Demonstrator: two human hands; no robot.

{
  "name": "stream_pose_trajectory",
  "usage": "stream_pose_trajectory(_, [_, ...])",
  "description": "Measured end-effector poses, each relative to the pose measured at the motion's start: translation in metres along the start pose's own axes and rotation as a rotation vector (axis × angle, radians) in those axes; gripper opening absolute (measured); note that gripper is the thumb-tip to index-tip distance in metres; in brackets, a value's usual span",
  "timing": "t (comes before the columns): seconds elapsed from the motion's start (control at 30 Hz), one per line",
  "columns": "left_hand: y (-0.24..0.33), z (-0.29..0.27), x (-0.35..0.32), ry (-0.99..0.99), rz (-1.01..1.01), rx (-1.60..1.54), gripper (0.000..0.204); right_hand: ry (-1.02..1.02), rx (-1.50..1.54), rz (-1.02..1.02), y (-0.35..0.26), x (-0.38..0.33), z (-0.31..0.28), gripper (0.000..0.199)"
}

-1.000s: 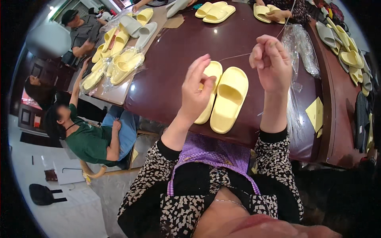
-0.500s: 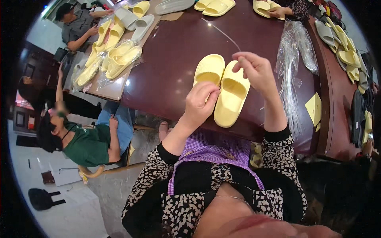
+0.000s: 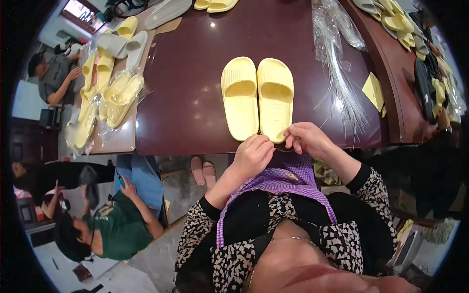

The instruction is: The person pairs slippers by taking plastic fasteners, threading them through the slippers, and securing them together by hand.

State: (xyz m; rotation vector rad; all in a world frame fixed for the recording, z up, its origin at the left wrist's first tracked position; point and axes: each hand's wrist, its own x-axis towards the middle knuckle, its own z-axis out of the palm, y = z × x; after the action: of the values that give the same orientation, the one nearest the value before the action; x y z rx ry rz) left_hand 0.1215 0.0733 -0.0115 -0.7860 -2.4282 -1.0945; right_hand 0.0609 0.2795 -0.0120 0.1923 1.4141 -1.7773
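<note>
Two yellow slide slippers (image 3: 240, 115) lie side by side on the dark red table, toes away from me and heels near its front edge. My left hand (image 3: 254, 155) is closed in a pinch just at the heels. Beside the right slipper's heel, my right hand (image 3: 307, 139) is closed too, thumb and fingers pinched together. A thin strand (image 3: 287, 150) bows faintly between the two hands; its ends are hidden in my fingers.
A bundle of thin clear strands (image 3: 344, 100) lies in plastic at right, near a yellow card (image 3: 373, 92). Bagged yellow slippers (image 3: 119, 100) and a grey slipper (image 3: 136, 49) are at left. A person in a green shirt (image 3: 119, 229) sits at left.
Both my hands have come down to the slippers' heel end, the right one from above the toes. The long strand no longer stretches out over the table. The slippers now lie straighter, and the view has shifted.
</note>
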Motion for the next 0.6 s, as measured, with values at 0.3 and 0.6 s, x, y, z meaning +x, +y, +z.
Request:
stream_pose_trajectory(0.3, [-0.009, -0.014, 0.005, 0.065, -0.09, -0.029, 0.009, 0.013, 0.14, 0.056, -0.026, 0.023, 0.007, 0.025])
stream_pose_trajectory(0.6, [-0.032, -0.009, 0.029, 0.146, -0.159, 0.155, 0.009, 0.091, 0.039, -0.074, -0.041, 0.01, 0.03, 0.029])
